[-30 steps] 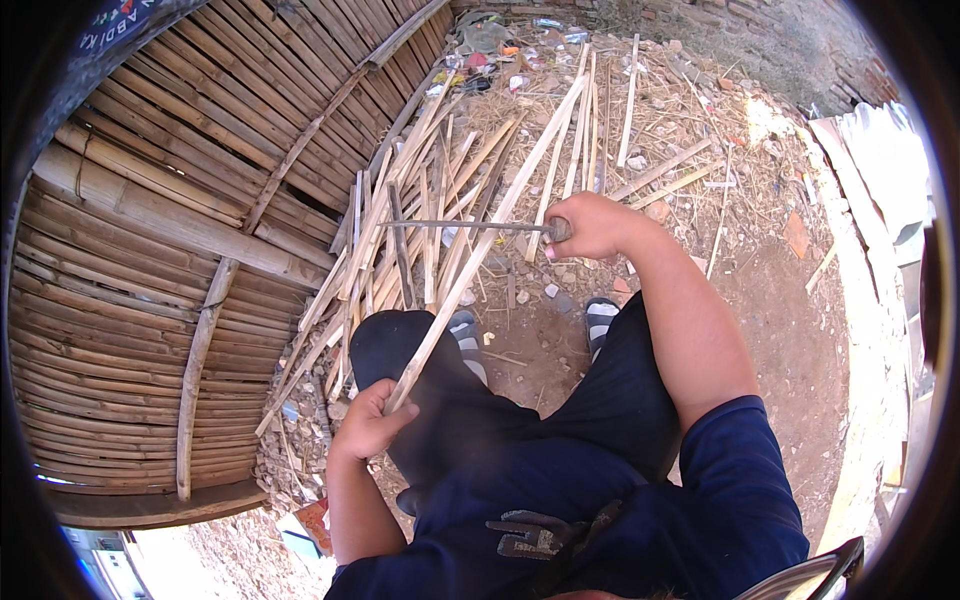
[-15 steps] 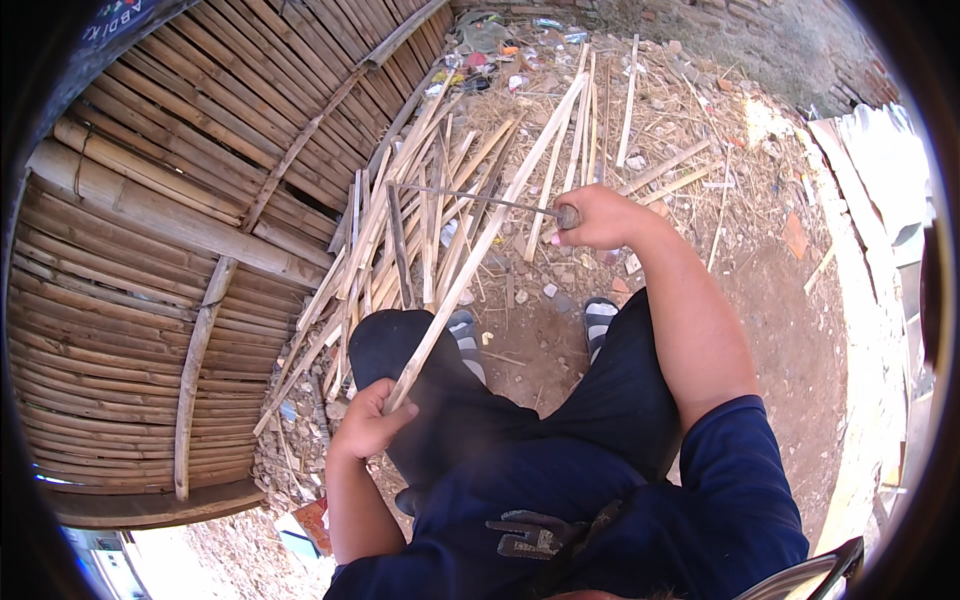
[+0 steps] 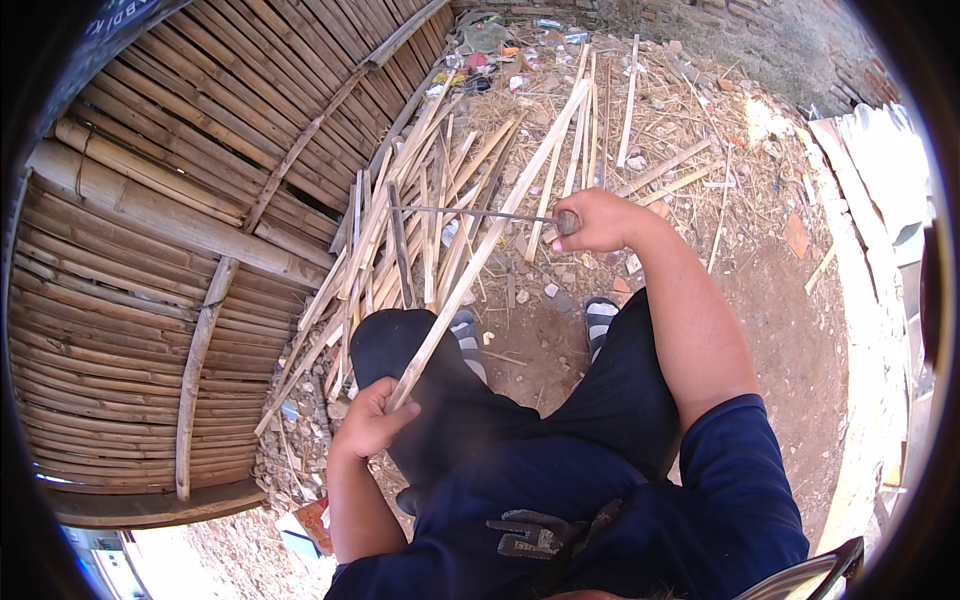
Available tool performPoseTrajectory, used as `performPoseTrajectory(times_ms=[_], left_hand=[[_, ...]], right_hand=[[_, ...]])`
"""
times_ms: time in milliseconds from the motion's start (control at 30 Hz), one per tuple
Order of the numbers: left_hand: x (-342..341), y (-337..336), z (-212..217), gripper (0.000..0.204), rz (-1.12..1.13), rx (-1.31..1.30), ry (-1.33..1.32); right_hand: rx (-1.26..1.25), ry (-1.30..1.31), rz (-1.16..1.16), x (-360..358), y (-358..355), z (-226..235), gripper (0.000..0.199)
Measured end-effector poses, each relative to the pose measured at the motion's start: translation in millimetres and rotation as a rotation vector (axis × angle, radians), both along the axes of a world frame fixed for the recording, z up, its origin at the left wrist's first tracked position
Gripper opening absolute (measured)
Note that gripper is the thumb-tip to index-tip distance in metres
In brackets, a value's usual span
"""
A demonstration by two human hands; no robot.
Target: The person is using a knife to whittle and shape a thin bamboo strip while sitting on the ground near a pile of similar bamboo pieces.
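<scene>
My left hand (image 3: 376, 418) is closed round the near end of a long pale bamboo strip (image 3: 505, 215), beside my left thigh. The strip slants away to the upper right over the littered ground. Gripped in my right hand (image 3: 598, 220) is the handle of a long-bladed knife (image 3: 470, 211), its thin dark blade seen nearly edge-on. It points left and crosses the strip; whether blade and strip touch, I cannot tell. My fingers hide part of the handle.
A heap of split bamboo strips (image 3: 380, 240) lies along the woven bamboo wall (image 3: 150, 300) at left. My sandalled feet (image 3: 600, 318) rest on dirt with stones and litter. A brick wall (image 3: 720, 30) stands at the far side; pale sheeting (image 3: 865, 160) is at right.
The knife blade has come slightly toward me and lies more level across the strip. The strip has shifted a little at its far end; my left hand has barely moved.
</scene>
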State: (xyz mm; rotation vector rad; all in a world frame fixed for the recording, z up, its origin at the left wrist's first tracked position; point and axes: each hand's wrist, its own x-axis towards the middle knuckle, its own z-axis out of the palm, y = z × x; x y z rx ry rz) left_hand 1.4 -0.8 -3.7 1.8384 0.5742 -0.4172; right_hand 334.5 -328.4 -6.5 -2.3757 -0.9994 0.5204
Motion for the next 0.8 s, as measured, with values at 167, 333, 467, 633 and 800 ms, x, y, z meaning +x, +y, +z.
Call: performPoseTrajectory(times_ms=[167,333,467,633,800], left_hand=[[-2,2,-3,0.015,0.009,-0.022,-0.023],[-3,2,-1,0.014,0.01,-0.035,-0.019],[0,-1,0,0.015,0.009,-0.041,-0.018],[-1,-1,1,0.014,0.019,-0.044,0.003],[0,0,-1,0.014,0.006,-0.004,-0.011]], right_hand=[[-0.003,-0.07,0.001,-7,6,1,0.052],[0.006,-0.052,0.038,-12,7,9,0.05],[0.026,-0.044,-0.012,7,-3,-5,0.053],[-0.056,-0.003,-0.067,6,-3,6,0.06],[-0.075,0.012,0.033,-16,13,15,0.059]])
